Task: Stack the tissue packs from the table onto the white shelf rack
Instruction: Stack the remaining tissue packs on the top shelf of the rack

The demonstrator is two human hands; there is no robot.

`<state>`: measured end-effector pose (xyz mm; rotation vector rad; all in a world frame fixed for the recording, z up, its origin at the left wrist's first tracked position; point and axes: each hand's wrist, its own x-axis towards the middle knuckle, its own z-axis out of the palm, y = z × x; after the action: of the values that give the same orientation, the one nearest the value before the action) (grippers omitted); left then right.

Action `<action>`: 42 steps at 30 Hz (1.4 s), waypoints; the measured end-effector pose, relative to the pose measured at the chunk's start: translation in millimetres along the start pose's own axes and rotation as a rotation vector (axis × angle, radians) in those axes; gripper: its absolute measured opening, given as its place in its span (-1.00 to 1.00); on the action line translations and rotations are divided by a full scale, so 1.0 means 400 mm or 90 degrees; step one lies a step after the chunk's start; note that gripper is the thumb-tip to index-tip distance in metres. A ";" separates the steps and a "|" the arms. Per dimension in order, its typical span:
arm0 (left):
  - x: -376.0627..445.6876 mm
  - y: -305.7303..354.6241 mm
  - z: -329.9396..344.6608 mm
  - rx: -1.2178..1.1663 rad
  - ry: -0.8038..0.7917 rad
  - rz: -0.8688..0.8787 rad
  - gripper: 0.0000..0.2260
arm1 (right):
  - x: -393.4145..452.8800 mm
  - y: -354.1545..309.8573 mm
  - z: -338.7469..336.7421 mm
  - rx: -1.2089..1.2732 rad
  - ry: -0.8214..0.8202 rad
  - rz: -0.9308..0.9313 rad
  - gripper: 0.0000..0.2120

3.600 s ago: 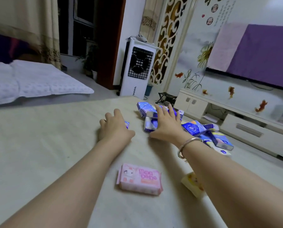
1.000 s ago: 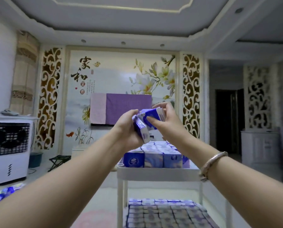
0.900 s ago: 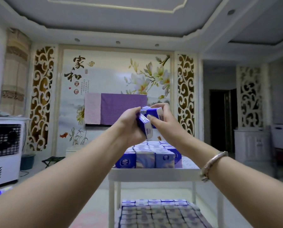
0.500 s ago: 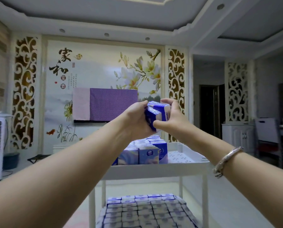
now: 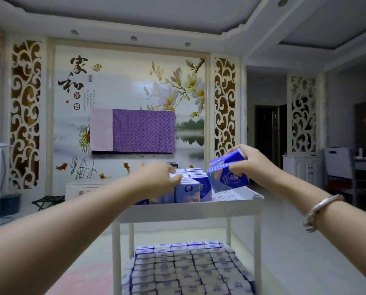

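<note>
The right hand (image 5: 249, 165) is gripping a small bundle of blue plastic-wrapped tissue packs (image 5: 227, 174), fingers curled over the top and thumb across the front, and it is hovering them just above the right part of the top tier of the white plastic shelf rack (image 5: 190, 210). A round white logo is showing on the front pack, but its lettering is too small and blurred to read. The left hand (image 5: 156, 177) is lying on the row of upright blue-and-pink tissue packs (image 5: 188, 188) that is filling the left and middle of that tier; its fingers are looking fairly straight, though their tips are hidden behind the packs and I cannot tell whether they are gripping anything. The same round logo is sitting on those fronts, unreadable too. The perforated tray floor is showing bare at the front right corner. Below, the lower tier is packed edge to edge with blue-and-white tissue packs (image 5: 184, 269), their printing blurred and the nearest rows cut off by the frame. A silver bangle (image 5: 318, 211) is circling the right wrist. On the wall behind, large black brush characters (image 5: 75, 75) are reading 家和, with smaller red seals beneath too fine to make out, and a purple and pink cloth (image 5: 133, 133) is covering the wall-mounted screen.
</note>
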<state>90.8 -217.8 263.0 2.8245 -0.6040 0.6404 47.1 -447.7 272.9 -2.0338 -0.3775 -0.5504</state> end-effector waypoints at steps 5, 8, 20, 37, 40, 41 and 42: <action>0.004 -0.039 0.034 0.056 -0.031 -0.016 -0.60 | 0.018 0.007 0.019 -0.131 -0.058 0.035 -0.63; 0.003 -0.026 0.031 0.044 -0.043 -0.037 -0.60 | 0.034 0.004 0.037 -0.189 -0.102 0.061 -0.58; 0.009 -0.023 0.031 0.067 -0.058 -0.047 -0.58 | 0.058 -0.007 0.146 -0.315 -0.240 0.079 -0.64; -0.151 -0.283 -0.094 -0.236 0.255 -0.094 -0.79 | 0.030 -0.188 0.352 -0.226 -0.192 -0.207 -0.53; -0.271 -0.433 -0.085 -0.250 0.276 -0.157 -0.81 | 0.036 -0.235 0.491 -0.211 -0.211 -0.253 -0.57; -0.312 -0.486 -0.073 -0.243 0.269 -0.183 -0.81 | 0.039 -0.251 0.545 -0.212 -0.220 -0.274 -0.57; -0.352 -0.539 -0.060 -0.236 0.261 -0.211 -0.81 | 0.041 -0.267 0.602 -0.206 -0.232 -0.292 -0.56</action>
<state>57.6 31.4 202.7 2.2810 -0.1529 0.8967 65.1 -184.9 254.2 -2.3755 -1.0492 -0.5383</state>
